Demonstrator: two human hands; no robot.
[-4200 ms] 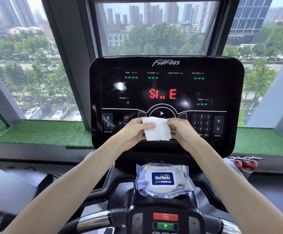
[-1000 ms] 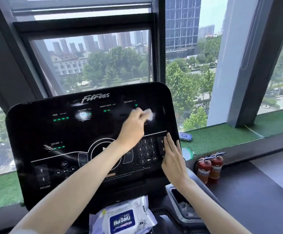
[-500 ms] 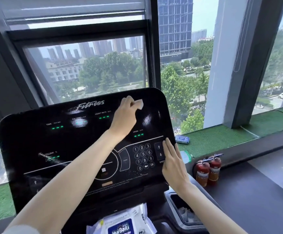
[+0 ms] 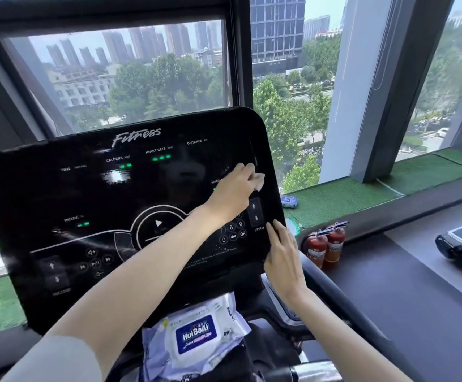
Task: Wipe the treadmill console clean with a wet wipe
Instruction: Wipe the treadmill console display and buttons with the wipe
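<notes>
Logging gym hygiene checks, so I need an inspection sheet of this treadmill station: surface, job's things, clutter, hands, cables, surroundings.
Surface: black console, lit; glare patch near CALORIES.
Job's things: wet wipe against the console's upper right; wipe pack below the console.
Clutter: blue packet on the turf ledge; two fire extinguishers below it.
Hands: left hand grips the wet wipe; right hand rests flat on the console's lower right edge.
Cables: nothing seen.
Surroundings: window onto trees and towers; another machine at right.

The console (image 4: 92, 194) reads "Fitness", "CALORIES", "HEART RATE", "DISTANCE", "SPEED"; the wipe pack (image 4: 196, 337) reads "HuiBaiLi".
</notes>
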